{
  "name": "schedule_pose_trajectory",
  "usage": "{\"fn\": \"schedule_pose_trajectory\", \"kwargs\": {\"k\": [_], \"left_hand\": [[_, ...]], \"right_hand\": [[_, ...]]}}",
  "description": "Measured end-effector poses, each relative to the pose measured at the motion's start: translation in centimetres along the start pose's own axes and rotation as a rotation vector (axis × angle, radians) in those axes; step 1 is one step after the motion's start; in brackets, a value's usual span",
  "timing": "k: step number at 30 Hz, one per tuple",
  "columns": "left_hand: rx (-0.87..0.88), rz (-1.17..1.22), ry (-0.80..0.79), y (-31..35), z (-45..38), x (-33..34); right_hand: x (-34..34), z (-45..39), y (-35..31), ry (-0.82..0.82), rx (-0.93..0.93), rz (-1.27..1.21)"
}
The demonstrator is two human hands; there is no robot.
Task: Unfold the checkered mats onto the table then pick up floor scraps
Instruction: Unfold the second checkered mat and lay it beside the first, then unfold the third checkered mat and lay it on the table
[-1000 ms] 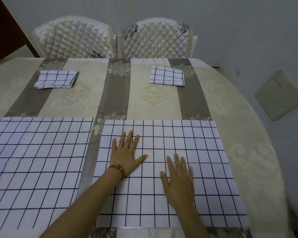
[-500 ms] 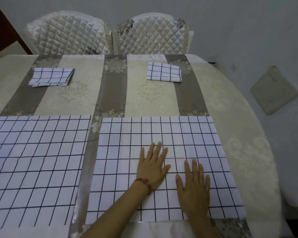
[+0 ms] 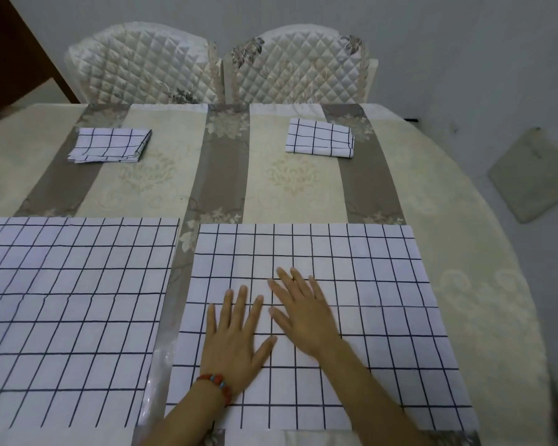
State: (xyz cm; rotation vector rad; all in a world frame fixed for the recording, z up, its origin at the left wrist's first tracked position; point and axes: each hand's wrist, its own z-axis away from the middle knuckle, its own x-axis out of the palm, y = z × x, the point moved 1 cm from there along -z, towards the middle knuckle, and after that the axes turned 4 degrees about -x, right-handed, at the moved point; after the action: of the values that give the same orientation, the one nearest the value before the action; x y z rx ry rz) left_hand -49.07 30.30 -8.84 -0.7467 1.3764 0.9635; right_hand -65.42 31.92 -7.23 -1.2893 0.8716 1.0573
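Observation:
Two white mats with a dark grid lie unfolded on the near side of the table: one on the left point(image 3: 68, 310) and one on the right point(image 3: 377, 284). My left hand point(image 3: 236, 342), with a red bead bracelet at the wrist, and my right hand point(image 3: 303, 313) both rest flat on the right mat, fingers spread, side by side near its middle. Two more checkered mats remain folded on the far side, one at far left point(image 3: 110, 144) and one at far right point(image 3: 319, 138).
The table point(image 3: 287, 185) wears a beige and taupe patterned cloth under clear plastic and curves away on the right. Two quilted white chairs point(image 3: 142, 66) point(image 3: 300, 66) stand at its far edge. A beige square pad point(image 3: 532, 175) lies on the floor at right.
Both hands have slid across the right mat, out to its right half and then back toward the middle, staying flat on it. The camera has shifted to the right.

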Motion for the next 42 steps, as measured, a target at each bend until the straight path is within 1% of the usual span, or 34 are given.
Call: {"fn": "schedule_pose_trajectory", "kwargs": {"k": [1,2,5,7,9,11,16,19,21,24,29,31,35,38,42], "left_hand": [[-0.005,0.005,0.004,0.0,0.0,0.0],[-0.007,0.013,0.001,0.0,-0.1,0.0],[-0.001,0.023,-0.003,-0.1,-0.1,0.1],[-0.004,0.02,-0.005,-0.2,-0.1,0.1],[-0.002,0.022,-0.009,-0.1,-0.1,0.1],[0.001,0.022,-0.027,0.0,-0.1,0.0],[-0.001,0.07,-0.059,0.0,-0.2,0.0],[-0.068,0.119,-0.08,1.7,-0.3,-0.6],[-0.069,0.146,-0.079,4.6,-0.2,-1.8],[0.016,0.184,-0.11,10.5,0.3,-3.3],[0.179,0.237,-0.086,24.1,3.9,-4.9],[0.248,0.292,-0.108,30.0,5.8,-5.2],[0.345,0.406,-0.248,39.9,9.4,-5.1],[0.32,0.511,-0.353,44.7,10.8,-4.9],[0.242,0.569,-0.487,48.5,11.1,-3.4]], "right_hand": [[-0.1,-1.2,1.5,-0.019,-0.008,0.013],[-0.5,-2.1,3.5,0.01,0.064,0.02],[-2.4,-2.1,10.0,0.112,0.402,0.053],[-3.5,-0.8,13.3,0.114,0.509,0.055],[-4.5,0.4,14.8,0.115,0.538,0.039],[-5.2,1.8,14.9,0.122,0.541,0.028],[-7.3,6.1,13.2,0.247,0.493,-0.089],[-9.1,9.4,13.6,0.284,0.46,-0.141],[-10.5,12.1,14.5,0.301,0.458,-0.17],[-12.3,17.0,16.3,0.332,0.473,-0.21],[-14.7,28.9,20.8,0.363,0.523,-0.257],[-15.1,34.3,22.7,0.351,0.547,-0.263],[-15.4,44.5,26.7,0.354,0.648,-0.311],[-15.1,50.5,29.2,0.373,0.765,-0.381],[-13.7,56.0,32.0,0.456,0.941,-0.532]]}}
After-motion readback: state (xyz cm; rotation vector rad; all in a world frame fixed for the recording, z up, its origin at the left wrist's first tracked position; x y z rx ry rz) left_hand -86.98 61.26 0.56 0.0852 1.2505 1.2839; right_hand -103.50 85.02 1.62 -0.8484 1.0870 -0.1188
